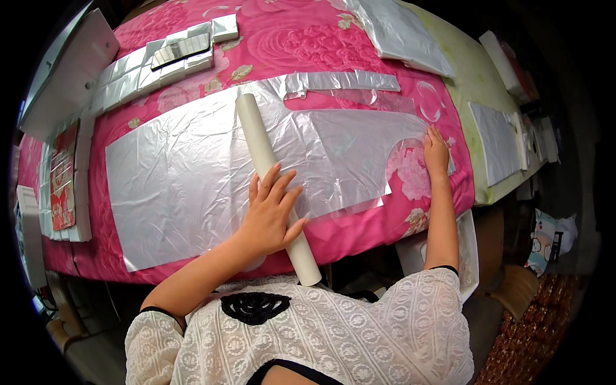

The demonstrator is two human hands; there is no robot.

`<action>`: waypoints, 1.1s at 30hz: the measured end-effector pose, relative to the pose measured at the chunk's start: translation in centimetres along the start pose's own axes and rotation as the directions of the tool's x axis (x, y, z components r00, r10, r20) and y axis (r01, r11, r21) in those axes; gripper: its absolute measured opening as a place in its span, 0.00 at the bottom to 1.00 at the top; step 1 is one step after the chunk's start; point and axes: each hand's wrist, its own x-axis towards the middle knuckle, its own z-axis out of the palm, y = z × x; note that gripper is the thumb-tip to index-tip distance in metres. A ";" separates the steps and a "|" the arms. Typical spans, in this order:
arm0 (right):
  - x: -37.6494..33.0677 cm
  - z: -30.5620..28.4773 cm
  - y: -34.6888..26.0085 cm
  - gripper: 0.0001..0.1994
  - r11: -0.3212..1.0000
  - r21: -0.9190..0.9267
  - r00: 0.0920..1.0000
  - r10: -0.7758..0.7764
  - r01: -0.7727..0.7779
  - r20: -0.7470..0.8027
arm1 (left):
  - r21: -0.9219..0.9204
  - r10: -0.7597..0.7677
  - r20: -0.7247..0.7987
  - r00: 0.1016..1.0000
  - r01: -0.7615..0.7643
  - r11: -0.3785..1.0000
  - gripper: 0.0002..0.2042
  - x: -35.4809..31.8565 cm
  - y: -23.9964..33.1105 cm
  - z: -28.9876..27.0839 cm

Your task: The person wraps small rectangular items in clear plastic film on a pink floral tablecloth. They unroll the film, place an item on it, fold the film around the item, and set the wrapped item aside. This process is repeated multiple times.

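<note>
A thin clear plastic sheet [186, 167] with curved cut-outs and narrow strips at its right end lies spread and wrinkled over the pink flowered cloth. Across its middle rests a long off-white tube [258, 138], slanting toward my body. My left hand [273, 208] lies over the tube with its fingers spread, not wrapped round it. At the sheet's right end, beside a rounded cut-out, my right hand [436, 154] presses down with its fingers stretched out. The sheet's edge under those fingertips is partly hidden.
Stacked folded plastic packets [130, 64] line the far left, with a phone [181, 51] on top. A red packet [63, 179] lies at the left, below a white box-like panel [74, 70]. More flat plastic [401, 35] lies at the back; another pile [494, 141] sits on the green cloth [466, 90].
</note>
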 end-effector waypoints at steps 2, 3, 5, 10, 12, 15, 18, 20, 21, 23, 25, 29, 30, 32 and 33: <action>-0.1 -0.1 0.3 0.13 0.999 -0.008 0.998 0.043 -0.043 -0.038 | -0.001 0.001 -0.012 1.000 -0.001 1.000 0.25 0.2 0.1 0.2; -0.1 -0.4 -0.7 0.11 0.997 -0.022 0.997 0.066 -0.067 -0.045 | 0.001 0.001 -0.017 1.000 -0.001 1.000 0.25 0.2 0.1 0.2; 0.0 -1.2 -2.2 0.08 0.996 -0.058 0.995 0.062 -0.067 -0.083 | -0.003 -0.001 -0.018 1.000 0.001 1.000 0.24 0.2 0.1 0.1; 0.3 -3.4 -5.1 0.10 0.995 0.024 0.995 0.095 -0.095 -0.021 | 0.001 0.014 -0.040 0.999 -0.014 1.000 0.23 0.3 0.0 0.3; 0.3 -3.2 -4.0 0.12 0.996 0.050 0.993 0.082 -0.078 -0.090 | 0.001 0.021 -0.043 0.999 -0.021 1.000 0.23 0.4 0.1 0.4; -0.9 -1.1 -0.9 0.14 0.992 -0.108 0.989 0.055 -0.070 -0.135 | -0.003 0.025 -0.054 0.998 -0.025 1.000 0.23 0.4 0.0 0.4; -1.6 0.7 2.6 0.14 0.987 -0.158 0.978 -0.047 0.015 -0.204 | -0.016 0.023 -0.061 0.998 -0.024 1.000 0.22 0.2 0.0 0.4; -1.9 1.0 3.4 0.12 0.985 -0.169 0.979 -0.047 0.013 -0.196 | -0.018 0.041 -0.074 0.996 -0.043 0.999 0.22 0.4 -0.2 0.7; -1.8 0.4 1.9 0.11 0.982 -0.189 0.988 -0.001 -0.028 -0.155 | -0.012 0.043 -0.075 0.996 -0.044 0.999 0.22 0.2 -0.3 0.6; -1.5 -1.3 -0.1 0.08 0.972 -0.208 0.992 0.087 -0.106 -0.096 | -0.004 0.033 -0.060 0.998 -0.033 0.999 0.22 0.3 -0.1 0.4; -0.9 -2.7 -1.0 0.05 0.964 -0.199 0.984 0.166 -0.174 -0.059 | 0.002 0.031 -0.054 0.998 -0.031 1.000 0.21 0.4 0.0 0.4; 0.3 -4.2 0.8 0.06 0.938 0.193 0.958 0.286 -0.288 0.040 | 0.005 0.034 -0.048 0.998 -0.034 0.999 0.21 0.6 0.2 0.5; 0.7 -4.1 3.6 0.08 0.858 0.396 0.944 0.308 -0.328 0.114 | -0.003 0.041 -0.047 0.998 -0.041 0.999 0.21 0.7 0.4 0.5; 1.0 -3.7 4.9 0.11 0.787 0.518 0.942 0.280 -0.335 0.183 | -0.007 0.041 -0.050 0.998 -0.041 0.999 0.21 0.7 0.3 0.6; 1.1 -4.2 4.1 0.12 0.838 0.451 0.952 0.255 -0.306 0.171 | -0.008 0.041 -0.051 0.998 -0.042 0.999 0.21 0.7 0.2 0.6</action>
